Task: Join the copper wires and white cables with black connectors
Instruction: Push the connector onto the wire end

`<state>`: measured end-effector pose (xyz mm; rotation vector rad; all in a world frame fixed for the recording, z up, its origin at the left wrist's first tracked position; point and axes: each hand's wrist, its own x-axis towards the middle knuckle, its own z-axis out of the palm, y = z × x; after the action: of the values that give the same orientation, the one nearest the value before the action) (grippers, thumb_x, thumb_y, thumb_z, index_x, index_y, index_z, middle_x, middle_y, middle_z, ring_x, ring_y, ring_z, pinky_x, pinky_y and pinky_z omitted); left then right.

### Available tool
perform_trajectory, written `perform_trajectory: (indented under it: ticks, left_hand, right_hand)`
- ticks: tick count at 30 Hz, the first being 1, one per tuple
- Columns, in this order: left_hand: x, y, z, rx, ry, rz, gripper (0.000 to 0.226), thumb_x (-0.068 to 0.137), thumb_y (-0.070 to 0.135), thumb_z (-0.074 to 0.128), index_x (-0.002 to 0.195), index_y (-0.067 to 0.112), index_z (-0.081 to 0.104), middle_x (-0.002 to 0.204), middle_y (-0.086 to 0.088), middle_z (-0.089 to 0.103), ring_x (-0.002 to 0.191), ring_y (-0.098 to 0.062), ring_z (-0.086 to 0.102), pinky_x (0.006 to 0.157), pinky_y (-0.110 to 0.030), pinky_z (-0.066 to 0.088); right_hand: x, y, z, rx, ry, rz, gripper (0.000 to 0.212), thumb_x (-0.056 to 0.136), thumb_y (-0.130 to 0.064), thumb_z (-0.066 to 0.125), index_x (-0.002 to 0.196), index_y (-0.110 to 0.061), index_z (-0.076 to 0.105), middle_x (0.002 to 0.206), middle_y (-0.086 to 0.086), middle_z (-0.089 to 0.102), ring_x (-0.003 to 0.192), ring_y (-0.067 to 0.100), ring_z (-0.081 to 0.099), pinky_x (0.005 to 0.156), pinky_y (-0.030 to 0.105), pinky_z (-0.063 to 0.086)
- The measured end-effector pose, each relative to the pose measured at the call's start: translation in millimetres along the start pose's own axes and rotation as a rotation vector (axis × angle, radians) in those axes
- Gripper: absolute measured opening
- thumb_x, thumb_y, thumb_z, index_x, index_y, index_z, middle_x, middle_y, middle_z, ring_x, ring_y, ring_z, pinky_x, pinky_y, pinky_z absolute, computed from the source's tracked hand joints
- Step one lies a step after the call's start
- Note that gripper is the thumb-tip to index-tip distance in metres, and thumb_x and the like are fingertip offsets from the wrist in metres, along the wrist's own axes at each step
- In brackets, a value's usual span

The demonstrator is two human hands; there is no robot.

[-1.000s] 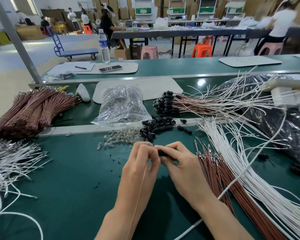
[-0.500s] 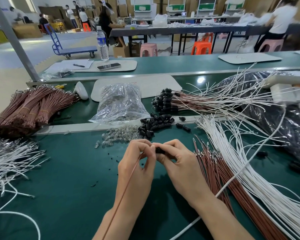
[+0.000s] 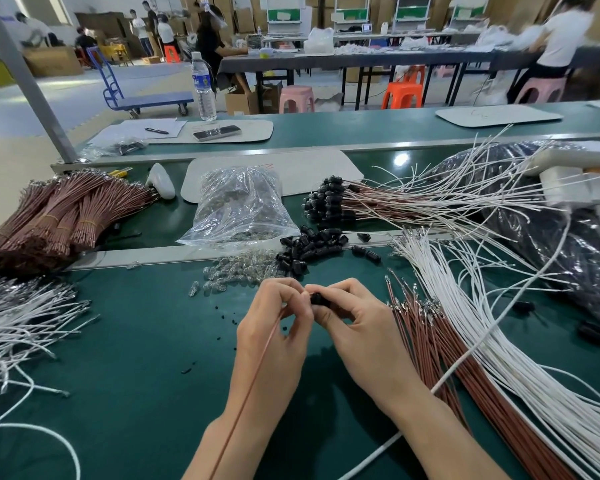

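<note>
Left hand (image 3: 274,327) pinches copper wire (image 3: 253,382); right hand (image 3: 357,327) grips black connector (image 3: 317,299), fingers curled. Hands touching, above near green table (image 3: 118,375).

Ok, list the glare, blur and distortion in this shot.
Head view: the left hand, its copper wire, the right hand and its black connector are sharp; a bright glare sits on the green belt; the person in white at far right is blurred; wide-angle stretch shows at the edges, where the grey pole leans; soft shadows lie under the hands.
</note>
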<state>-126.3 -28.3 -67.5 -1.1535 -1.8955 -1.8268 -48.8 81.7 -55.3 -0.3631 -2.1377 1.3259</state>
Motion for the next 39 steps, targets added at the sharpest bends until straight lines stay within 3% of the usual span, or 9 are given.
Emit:
perform_trajectory:
  ticks: [9,15,24,32,39]
  left_hand:
    - [1,-3,-2,0.031,-0.018,0.026,0.021,0.100,0.026,0.057,0.087,0.036,0.045,0.098,0.015,0.058,0.088,-0.016,0.064,0.078,-0.017,0.052]
    - [2,0,-2,-0.012,-0.034,-0.047,0.026,0.098,0.021,0.059,0.085,0.037,0.045,0.095,0.013,0.060,0.085,-0.015,0.064,0.078,-0.014,0.050]
    - [1,3,-3,-0.086,-0.048,-0.174,0.031,0.095,0.018,0.061,0.077,0.039,0.047,0.090,0.010,0.062,0.079,-0.015,0.061,0.072,-0.017,0.049]
    - [2,4,-4,-0.119,-0.046,-0.227,0.031,0.094,0.015,0.062,0.075,0.035,0.048,0.089,0.007,0.062,0.080,-0.017,0.060,0.072,-0.022,0.053]
    - [1,5,-2,-0.125,-0.036,-0.250,0.035,0.095,0.014,0.062,0.072,0.035,0.046,0.087,0.007,0.062,0.078,-0.017,0.058,0.069,-0.021,0.052]
  right_hand:
    - [-1,-3,-2,-0.044,-0.003,-0.028,0.026,0.090,-0.020,0.072,0.116,-0.023,0.075,0.094,-0.009,0.062,0.091,0.005,0.062,0.077,0.012,0.046]
    - [0,-2,-2,-0.126,0.013,-0.106,0.026,0.091,-0.011,0.071,0.116,-0.014,0.075,0.094,-0.001,0.062,0.090,0.003,0.061,0.079,0.008,0.043]
    - [-1,5,-1,-0.223,0.032,-0.219,0.024,0.091,-0.006,0.070,0.114,-0.006,0.075,0.093,0.001,0.060,0.084,-0.016,0.056,0.078,0.000,0.040]
    - [-1,6,0,-0.260,0.008,-0.244,0.024,0.092,-0.005,0.069,0.115,-0.009,0.075,0.094,0.001,0.059,0.084,-0.014,0.055,0.079,0.002,0.041]
    - [-2,6,0,-0.301,0.021,-0.274,0.023,0.091,-0.007,0.070,0.114,-0.012,0.075,0.092,0.001,0.058,0.081,0.005,0.056,0.078,0.002,0.040]
